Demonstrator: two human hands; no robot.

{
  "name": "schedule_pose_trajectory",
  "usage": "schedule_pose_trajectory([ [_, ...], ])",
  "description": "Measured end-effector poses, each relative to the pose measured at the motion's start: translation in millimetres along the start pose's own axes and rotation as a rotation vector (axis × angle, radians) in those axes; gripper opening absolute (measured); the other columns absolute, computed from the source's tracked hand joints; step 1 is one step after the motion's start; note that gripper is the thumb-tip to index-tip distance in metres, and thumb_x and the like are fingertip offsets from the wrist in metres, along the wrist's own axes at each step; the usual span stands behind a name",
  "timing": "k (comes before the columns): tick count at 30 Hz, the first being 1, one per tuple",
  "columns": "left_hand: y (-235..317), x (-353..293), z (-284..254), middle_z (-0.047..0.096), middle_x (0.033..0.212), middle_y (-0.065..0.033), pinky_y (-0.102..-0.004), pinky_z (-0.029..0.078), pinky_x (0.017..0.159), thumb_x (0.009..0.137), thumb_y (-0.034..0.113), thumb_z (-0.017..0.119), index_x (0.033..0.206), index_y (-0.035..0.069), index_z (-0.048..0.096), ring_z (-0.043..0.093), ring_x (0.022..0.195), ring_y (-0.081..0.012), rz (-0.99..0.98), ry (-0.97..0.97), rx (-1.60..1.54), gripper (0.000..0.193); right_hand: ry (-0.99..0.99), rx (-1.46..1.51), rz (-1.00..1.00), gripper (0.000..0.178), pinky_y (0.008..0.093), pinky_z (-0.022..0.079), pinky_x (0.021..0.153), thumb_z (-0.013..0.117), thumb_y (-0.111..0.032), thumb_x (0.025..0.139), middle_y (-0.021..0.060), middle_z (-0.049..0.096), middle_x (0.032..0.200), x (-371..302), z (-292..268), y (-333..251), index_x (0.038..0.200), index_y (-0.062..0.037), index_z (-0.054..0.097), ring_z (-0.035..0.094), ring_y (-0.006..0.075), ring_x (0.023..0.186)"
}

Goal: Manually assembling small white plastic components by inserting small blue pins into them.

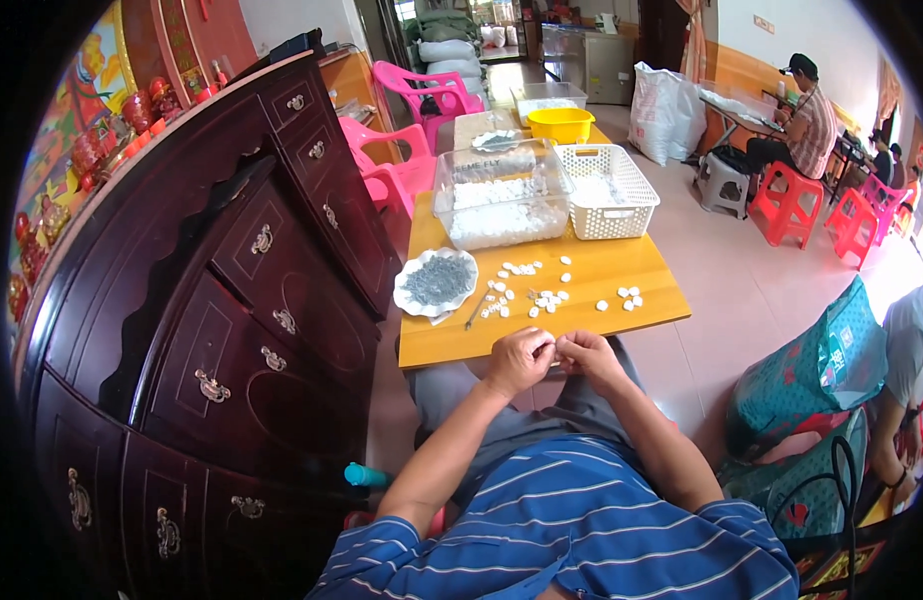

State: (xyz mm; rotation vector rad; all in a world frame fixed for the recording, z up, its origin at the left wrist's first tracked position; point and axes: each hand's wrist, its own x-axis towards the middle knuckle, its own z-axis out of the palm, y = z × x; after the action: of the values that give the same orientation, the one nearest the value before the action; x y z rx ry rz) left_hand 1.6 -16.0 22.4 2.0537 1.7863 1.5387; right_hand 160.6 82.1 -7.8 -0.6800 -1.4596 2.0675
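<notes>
My left hand (520,362) and my right hand (590,362) meet over my lap, just off the front edge of the wooden table (632,270). Both have their fingers pinched together, nearly touching; whatever is between them is too small or hidden. Beyond them lie several small white rounded pieces (552,299), with a looser group (632,296) to the right. A thin dark tool (474,312) rests left of the pieces. At the table's left edge, a white scalloped plate (404,300) bears a heap of small dark grey parts (438,280).
Behind stand a clear bin (502,228) of white pieces, a white slotted basket (612,222) and a yellow basin (562,126). A dark wooden cabinet (242,300) lines the left, near pink chairs (412,150). Teal bags (797,370) stand right; a person (812,130) sits farther off.
</notes>
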Motion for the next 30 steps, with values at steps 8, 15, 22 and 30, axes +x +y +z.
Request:
schedule_pose_trajectory([
  [8,7,-2,-1,0.069,0.079,-0.0118,-0.0337,0.052,0.061,0.084,0.004,0.07,0.088,0.006,0.071,0.069,0.071,-0.0269,0.008,-0.032,-0.081,0.004,-0.06,0.132,0.183,0.009,0.0216,0.047,0.061,0.067,-0.016,0.093,-0.0004,0.064,0.079,-4,-8,-5,0.088,-0.0083,0.068,0.059,0.009,0.068],
  [15,3,0,2,0.073,0.081,-0.0117,-0.0312,0.054,0.069,0.089,0.012,0.071,0.091,0.002,0.072,0.071,0.074,-0.0188,-0.168,-0.017,-0.195,0.01,-0.064,0.174,0.111,0.01,0.0213,0.048,0.063,0.07,-0.018,0.095,-0.0018,0.067,0.084,7,-15,9,0.098,-0.009,0.07,0.06,0.0074,0.07],
  [22,-4,6,-3,0.07,0.08,-0.0027,-0.0265,0.052,0.07,0.094,0.01,0.066,0.093,0.002,0.069,0.064,0.075,-0.0082,-0.287,-0.01,-0.383,0.009,0.01,0.091,0.003,0.012,0.0194,0.048,0.068,0.071,-0.014,0.094,-0.0001,0.07,0.091,7,-2,-8,0.102,-0.0059,0.07,0.061,0.0062,0.074],
  [30,-5,3,1,0.07,0.079,-0.0029,-0.0269,0.052,0.07,0.094,0.008,0.064,0.092,0.002,0.068,0.064,0.074,-0.0097,-0.259,-0.036,-0.352,0.008,0.032,0.005,-0.116,0.013,0.0199,0.046,0.066,0.07,-0.008,0.091,-0.0002,0.07,0.09,2,2,-5,0.104,-0.0029,0.068,0.058,0.0056,0.072],
])
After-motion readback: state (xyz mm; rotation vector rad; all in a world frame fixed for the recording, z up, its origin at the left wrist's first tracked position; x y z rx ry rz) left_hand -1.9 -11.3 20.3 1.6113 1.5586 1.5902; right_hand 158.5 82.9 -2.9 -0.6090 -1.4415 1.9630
